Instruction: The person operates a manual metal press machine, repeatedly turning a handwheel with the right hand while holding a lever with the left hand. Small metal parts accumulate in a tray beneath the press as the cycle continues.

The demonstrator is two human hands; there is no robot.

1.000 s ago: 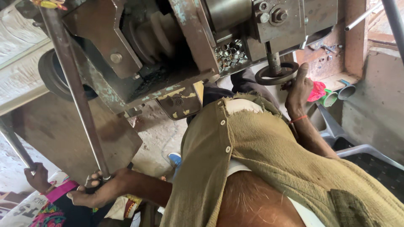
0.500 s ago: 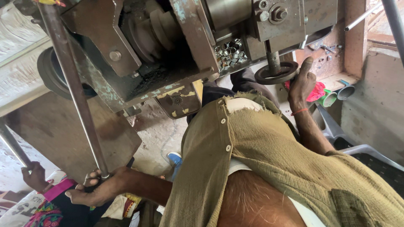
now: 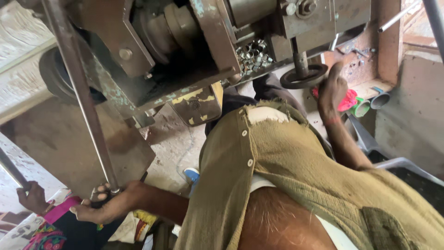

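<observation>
1. Head view, left hand point(image 3: 104, 206): arm stretched low across the frame from under the olive shirt point(image 3: 286, 176), fingers clenched around the lower end of a long steel lever point(image 3: 85, 99). The lever slants up from the hand to the top edge of the frame, crossing in front of a rusty metal plate point(image 3: 60, 148).
2. Head view, right hand point(image 3: 334, 90): arm raised past the shirt's shoulder, palm and fingers laid against the rim of a small dark handwheel point(image 3: 304, 77) at the foot of the machine point(image 3: 194, 41). Whether the fingers close round the rim cannot be told.
3. Surroundings: a heap of small metal rings point(image 3: 253, 54) sits in the machine just left of the handwheel's shaft; a pink object point(image 3: 348, 100) and a green cup point(image 3: 360, 108) lie just beyond the right hand.
4. Another person's hand point(image 3: 33, 198) grips a second bar at the lower left, beside a pink sleeve point(image 3: 58, 210).
5. Change from half a second ago: the left hand holds the lever end at the same place; the right hand sits slightly higher against the wheel.
6. Hidden or unclear: the lever's top is cut off by the frame; the right hand's fingertips are blurred; the shirt covers both upper arms.
</observation>
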